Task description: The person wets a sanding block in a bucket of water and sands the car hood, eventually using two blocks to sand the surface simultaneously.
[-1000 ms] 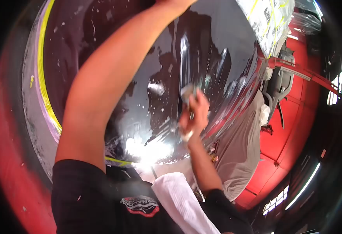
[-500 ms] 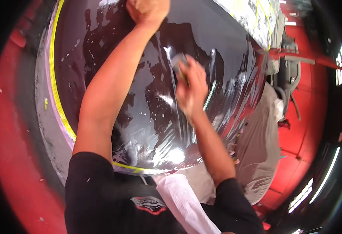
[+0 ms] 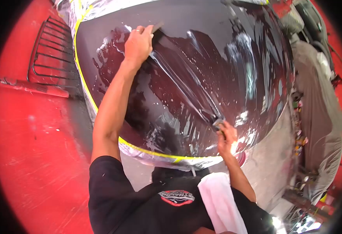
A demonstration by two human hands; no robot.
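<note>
While the wet film (image 3: 186,82) lies over the dark hood (image 3: 237,46) mid-frame, my left hand (image 3: 138,45) has its fingers pinched on the film's upper-left edge and my right hand (image 3: 226,136) is closed round a squeegee (image 3: 218,124) lower right; I judge the film thin, slippery and crease-prone, best held by its edges.

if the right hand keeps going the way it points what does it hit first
Likely the raised crease of clear film on the glossy dark wet panel, right ahead of the small grey tool in the right hand.
</note>
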